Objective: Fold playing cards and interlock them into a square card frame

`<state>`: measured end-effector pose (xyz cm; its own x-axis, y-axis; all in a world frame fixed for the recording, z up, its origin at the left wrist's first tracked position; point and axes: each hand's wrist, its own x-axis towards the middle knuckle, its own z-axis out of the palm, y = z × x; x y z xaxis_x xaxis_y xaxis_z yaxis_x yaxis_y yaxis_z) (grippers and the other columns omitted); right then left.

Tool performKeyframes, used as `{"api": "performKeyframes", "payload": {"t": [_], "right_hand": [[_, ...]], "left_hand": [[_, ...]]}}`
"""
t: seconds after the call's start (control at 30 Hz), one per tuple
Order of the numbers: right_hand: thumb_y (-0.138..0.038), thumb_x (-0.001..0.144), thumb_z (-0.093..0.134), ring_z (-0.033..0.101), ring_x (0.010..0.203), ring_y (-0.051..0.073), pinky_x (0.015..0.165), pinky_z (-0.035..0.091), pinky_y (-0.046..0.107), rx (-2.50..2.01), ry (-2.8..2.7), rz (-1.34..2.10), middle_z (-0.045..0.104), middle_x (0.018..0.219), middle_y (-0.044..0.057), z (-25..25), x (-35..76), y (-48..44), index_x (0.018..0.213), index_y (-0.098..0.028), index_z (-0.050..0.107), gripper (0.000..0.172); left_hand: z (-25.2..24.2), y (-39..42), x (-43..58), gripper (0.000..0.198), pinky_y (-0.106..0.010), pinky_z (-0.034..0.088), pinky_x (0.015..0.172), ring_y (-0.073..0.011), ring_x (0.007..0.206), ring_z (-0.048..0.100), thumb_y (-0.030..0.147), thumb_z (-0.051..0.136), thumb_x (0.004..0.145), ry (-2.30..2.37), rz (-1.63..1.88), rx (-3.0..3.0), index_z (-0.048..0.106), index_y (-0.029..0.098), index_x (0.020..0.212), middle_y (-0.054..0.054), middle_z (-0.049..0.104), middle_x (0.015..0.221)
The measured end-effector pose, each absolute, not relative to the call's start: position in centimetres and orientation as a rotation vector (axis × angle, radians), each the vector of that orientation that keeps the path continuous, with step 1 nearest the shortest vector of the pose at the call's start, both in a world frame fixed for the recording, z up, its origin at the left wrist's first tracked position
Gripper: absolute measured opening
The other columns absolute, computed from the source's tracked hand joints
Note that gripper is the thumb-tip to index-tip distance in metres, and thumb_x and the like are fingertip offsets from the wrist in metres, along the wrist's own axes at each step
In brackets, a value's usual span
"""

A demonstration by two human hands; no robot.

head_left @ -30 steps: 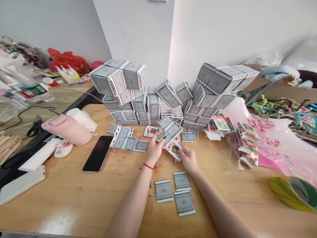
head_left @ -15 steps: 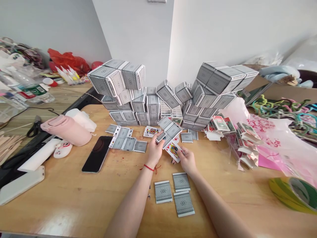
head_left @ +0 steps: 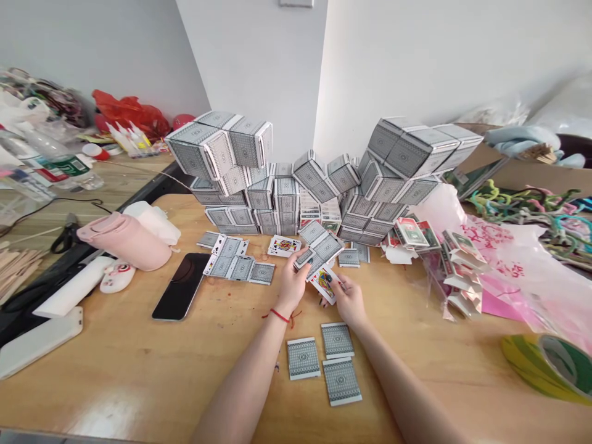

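Observation:
Folded grey-backed playing cards (head_left: 322, 242) are gripped in my left hand (head_left: 294, 282), which wears a red string bracelet. My right hand (head_left: 350, 298) pinches a face-up playing card (head_left: 326, 282) with a crowned figure, just below and right of those cards; part of it is covered. Three folded cards (head_left: 341, 381) lie back up on the table between my forearms. Left of my hands is a spread of cards (head_left: 229, 259), some faces showing. Beyond my left hand a face card (head_left: 283, 245) lies face up.
Stacked card boxes form a left tower (head_left: 219, 148) and a right tower (head_left: 407, 148). A black phone (head_left: 180, 287), pink pouch-like item (head_left: 132, 242) and white mouse (head_left: 117, 275) sit left. Opened card boxes (head_left: 462, 262), pink-printed plastic (head_left: 504, 240) and green-yellow tape (head_left: 546, 364) sit right.
The cards in my left hand have shifted slightly right and now cover more of the face card in my right hand. The view has moved a little.

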<state>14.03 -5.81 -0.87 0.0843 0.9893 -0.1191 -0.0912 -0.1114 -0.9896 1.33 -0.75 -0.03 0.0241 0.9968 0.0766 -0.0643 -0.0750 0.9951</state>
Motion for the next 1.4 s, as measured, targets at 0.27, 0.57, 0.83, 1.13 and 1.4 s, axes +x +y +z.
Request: {"api": "performKeyframes", "payload": {"t": [0.27, 0.57, 0.83, 1.13, 1.4], "right_hand": [[-0.056, 0.072, 0.051, 0.056, 0.038, 0.015, 0.039, 0.048, 0.027, -1.294, -1.016, 1.249, 0.061, 0.05, 0.001, -0.5, 13.8, -5.9, 0.075, -0.019, 0.049, 0.037], [-0.054, 0.072, 0.053, 0.056, 0.038, 0.016, 0.039, 0.048, 0.027, -1.275, -0.963, 1.266, 0.06, 0.05, 0.0, -0.7, 13.8, -5.9, 0.072, -0.019, 0.047, 0.035], [-0.053, 0.071, 0.055, 0.061, 0.045, 0.016, 0.046, 0.052, 0.029, -1.179, -0.999, 1.376, 0.063, 0.055, 0.001, -0.7, 14.0, -5.4, 0.077, -0.018, 0.047, 0.036], [-0.048, 0.073, 0.056, 0.059, 0.041, 0.013, 0.037, 0.048, 0.023, -1.089, -0.974, 1.584, 0.065, 0.06, 0.002, -0.9, 14.2, -5.4, 0.078, -0.017, 0.043, 0.034], [-0.048, 0.071, 0.056, 0.057, 0.038, 0.013, 0.035, 0.047, 0.023, -1.131, -0.942, 1.519, 0.064, 0.057, 0.001, -0.8, 13.9, -5.5, 0.075, -0.017, 0.043, 0.034]], "left_hand": [[-0.6, -1.1, 1.7, 0.037, -0.029, 0.047, 0.079, -0.0169, 0.094, 0.057, 0.02, 0.05, 0.076, 1.044, 1.246, 1.248, 0.051, 0.019, 0.113, -0.008, 0.058, 0.112], [-0.8, -1.6, 1.9, 0.037, -0.031, 0.043, 0.086, -0.0182, 0.101, 0.054, 0.02, 0.051, 0.077, 1.064, 1.24, 1.312, 0.05, 0.019, 0.114, -0.008, 0.056, 0.116], [-0.5, -1.7, 2.2, 0.035, -0.029, 0.047, 0.076, -0.0165, 0.089, 0.058, 0.019, 0.049, 0.077, 1.066, 1.223, 1.287, 0.05, 0.019, 0.112, -0.007, 0.059, 0.108], [-0.6, -0.6, 1.0, 0.033, -0.031, 0.042, 0.088, -0.0171, 0.102, 0.054, 0.018, 0.051, 0.076, 1.149, 1.318, 1.264, 0.054, 0.019, 0.109, -0.006, 0.059, 0.111], [-0.7, -1.3, 1.6, 0.035, -0.032, 0.041, 0.089, -0.0181, 0.105, 0.052, 0.019, 0.05, 0.077, 1.12, 1.28, 1.354, 0.051, 0.019, 0.112, -0.008, 0.056, 0.116]]}}
